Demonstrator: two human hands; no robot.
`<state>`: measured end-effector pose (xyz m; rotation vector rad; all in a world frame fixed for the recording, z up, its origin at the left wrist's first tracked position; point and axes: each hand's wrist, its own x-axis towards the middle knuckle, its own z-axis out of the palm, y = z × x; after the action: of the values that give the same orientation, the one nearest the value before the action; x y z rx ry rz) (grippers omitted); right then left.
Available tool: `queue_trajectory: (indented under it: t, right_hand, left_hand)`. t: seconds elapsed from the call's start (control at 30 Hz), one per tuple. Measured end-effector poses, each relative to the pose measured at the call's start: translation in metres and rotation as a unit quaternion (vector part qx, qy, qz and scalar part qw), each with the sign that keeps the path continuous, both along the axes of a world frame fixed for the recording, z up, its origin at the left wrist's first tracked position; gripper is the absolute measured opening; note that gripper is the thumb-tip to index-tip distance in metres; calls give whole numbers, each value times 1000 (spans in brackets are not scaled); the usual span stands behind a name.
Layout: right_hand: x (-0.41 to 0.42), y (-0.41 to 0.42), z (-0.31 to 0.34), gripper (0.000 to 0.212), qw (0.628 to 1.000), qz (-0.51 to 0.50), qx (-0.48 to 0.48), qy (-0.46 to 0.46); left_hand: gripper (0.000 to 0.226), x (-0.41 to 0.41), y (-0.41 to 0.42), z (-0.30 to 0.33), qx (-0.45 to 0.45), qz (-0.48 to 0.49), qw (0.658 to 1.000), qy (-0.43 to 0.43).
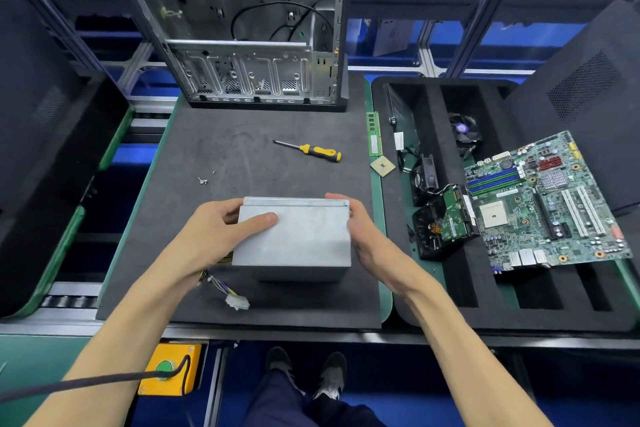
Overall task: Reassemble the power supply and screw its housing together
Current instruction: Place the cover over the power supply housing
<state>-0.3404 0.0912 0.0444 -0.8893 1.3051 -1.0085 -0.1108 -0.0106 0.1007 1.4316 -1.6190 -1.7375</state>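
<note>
From the head view: a grey metal box, the power supply (294,236), sitting on the dark foam mat (214,149) near the front edge of the tabletop. Smooth, dull sides, square corners, a thin lip along the far top edge. Long side running left to right. A bunch of thin coloured wires (218,282) poking out at the left end, with a white plastic plug (238,302) lying on the mat.

Left hand (221,229) at the left end of the box, fingers curled round that end, thumb flat on the top face. Right hand (360,229) at the right end, fingers wrapped round the far right corner, palm against the side. Box held between the two hands.

Farther back on the mat, a screwdriver (311,151) with a yellow and black handle and a thin metal shaft, tip pointing left, well apart from the box. A few tiny shiny screws (203,179) near the left part of the mat, between the screwdriver and the left hand.

At the back edge, an open computer case (249,45) of bare silver metal, standing up, full of holes and slots, with a black cable looped inside.

On the right side, a black foam tray (436,107) with long slots. A green motherboard (547,201) lying tilted across it. Beside that, a hard drive (446,218) and a small black fan (424,175). A green memory stick (374,135) and a small square chip (382,166) by the tray's left edge.
</note>
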Motion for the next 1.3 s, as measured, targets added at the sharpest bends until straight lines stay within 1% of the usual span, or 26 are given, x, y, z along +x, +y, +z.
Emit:
queue_trajectory:
  t: [0.03, 0.2, 0.33, 0.6, 0.83, 1.03, 1.3]
  right_hand:
    - [0, -1, -1, 51, 1000, -19, 11, -21]
    - [11, -1, -1, 46, 998, -42, 35, -39]
    - [12, -5, 5, 52, 996, -51, 30, -67]
    - [9, -12, 13, 46, 989, -87, 16, -116]
    - [11, -12, 14, 43, 988, -99, 9, -117]
    - [11, -12, 14, 40, 986, -115, 8, -120]
    - [11, -13, 15, 38, 986, -103, 14, -127]
  left_hand:
    - [17, 1, 0, 0, 3, -3, 1000, 3]
    - [20, 2, 0, 1, 7, -23, 1000, 3]
    - [22, 2, 0, 0, 13, -29, 999, 6]
    - [24, -4, -5, 4, 37, -21, 999, 1]
    - [26, -5, -5, 4, 41, -19, 999, -2]
    - [34, -6, -10, 2, 50, -2, 999, 5]
    - [40, -3, -19, -3, 56, -14, 998, -30]
